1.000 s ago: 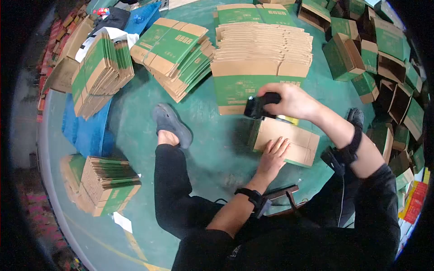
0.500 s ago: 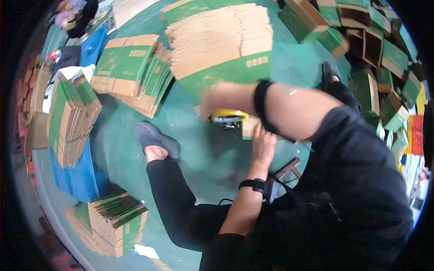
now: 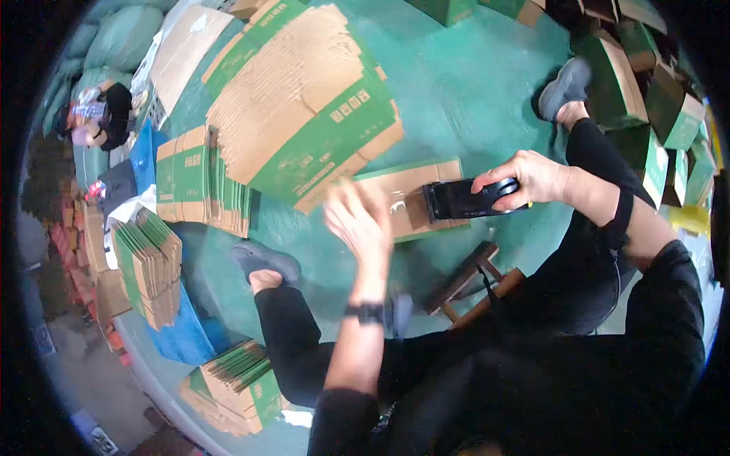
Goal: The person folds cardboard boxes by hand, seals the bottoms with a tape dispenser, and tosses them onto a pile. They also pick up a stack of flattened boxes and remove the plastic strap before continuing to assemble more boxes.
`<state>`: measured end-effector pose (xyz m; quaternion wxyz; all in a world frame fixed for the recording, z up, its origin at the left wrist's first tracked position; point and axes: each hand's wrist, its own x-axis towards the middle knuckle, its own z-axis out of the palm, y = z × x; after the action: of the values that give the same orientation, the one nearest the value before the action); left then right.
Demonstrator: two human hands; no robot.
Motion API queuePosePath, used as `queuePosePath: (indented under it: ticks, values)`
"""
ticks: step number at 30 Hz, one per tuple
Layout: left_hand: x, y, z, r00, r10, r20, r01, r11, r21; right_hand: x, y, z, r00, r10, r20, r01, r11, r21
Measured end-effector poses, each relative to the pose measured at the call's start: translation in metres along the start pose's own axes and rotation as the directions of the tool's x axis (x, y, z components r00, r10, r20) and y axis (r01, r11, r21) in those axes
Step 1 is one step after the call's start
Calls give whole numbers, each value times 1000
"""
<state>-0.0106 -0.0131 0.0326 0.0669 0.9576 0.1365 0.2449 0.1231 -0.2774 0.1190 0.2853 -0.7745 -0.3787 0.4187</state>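
Black tape dispenser [image 3: 455,201] clasped firmly in the grip of the right hand [image 3: 530,181] is held over one end of a brown-and-green cardboard box [image 3: 407,188] on the green floor [image 3: 334,285]. The left hand [image 3: 360,217], blurred, is at the box's other end, its grip unclear. Flattened cartons [image 3: 296,95] are stacked beyond; a wooden stool [image 3: 465,276] stands nearer the person.
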Motion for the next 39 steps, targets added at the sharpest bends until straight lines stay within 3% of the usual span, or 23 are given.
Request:
queuePosePath:
  ticks: [2,5,6,8,14,16,18,19,20,23,24,25,28,29,30,31,32,33,35,36,37,38,39]
  values:
    - [18,-12,39,823,-489,289,493,868,62,-19,26,-11,999,-44,-18,45,996,73]
    - [32,-5,34,732,-514,447,518,846,125,-56,66,-39,983,181,8,-180,981,-68]
    - [27,-5,37,818,-479,320,478,874,87,-50,85,-35,991,131,24,-121,965,-232]
    - [28,-8,43,797,-490,354,487,867,105,-9,106,-1,995,14,-96,-17,999,-33]
    - [25,-28,43,735,-541,408,508,838,197,83,59,42,938,346,-36,-347,937,-44]
    - [13,-44,55,923,-220,316,167,968,186,82,47,43,913,406,-30,-408,910,-75]
    - [22,-54,51,765,-507,396,517,851,93,83,43,50,918,387,-91,-395,912,-107]
    - [25,-64,51,620,-633,464,765,618,-179,84,46,59,916,377,-138,-393,914,-105]
    - [19,-74,55,427,-581,692,872,62,-486,80,55,63,922,365,-130,-373,927,-46]
    - [-9,-97,53,311,-574,757,941,74,-331,76,50,72,897,442,-1,-442,896,31]
    - [-18,-118,51,287,-639,713,945,311,-101,75,48,75,907,420,-23,-419,907,45]
    - [-19,-131,54,288,-707,645,858,490,155,74,50,77,918,395,-41,-392,918,53]
    - [11,-122,44,351,-693,630,798,573,185,66,58,77,948,318,-19,-313,939,145]
    - [65,-30,-19,445,-583,680,677,716,171,57,64,70,948,315,-37,-308,942,133]
    - [105,-32,-14,442,-489,752,638,760,119,44,70,60,941,293,-169,-226,916,330]
    - [149,23,-28,795,-188,577,430,846,-317,32,75,45,907,292,-303,-112,861,496]
    - [215,112,-96,725,-85,683,390,869,-305,1,67,12,856,334,-395,-6,770,638]
    - [266,157,-109,910,187,370,52,834,-550,-29,54,-28,795,388,-467,118,656,746]
    - [345,244,-172,773,525,-356,-617,493,-613,-47,46,-84,113,397,-911,815,488,313]
    - [368,273,-204,577,546,-607,-801,236,-550,-71,35,-106,110,425,-899,941,246,232]
    - [371,291,-227,554,481,-679,-831,266,-489,-93,25,-120,117,445,-888,992,-16,123]
    - [376,304,-243,510,408,-757,-858,298,-418,-102,28,-121,150,560,-815,988,-121,99]
    - [381,294,-229,611,400,-684,-791,343,-506,-112,28,-116,133,552,-823,990,-111,86]
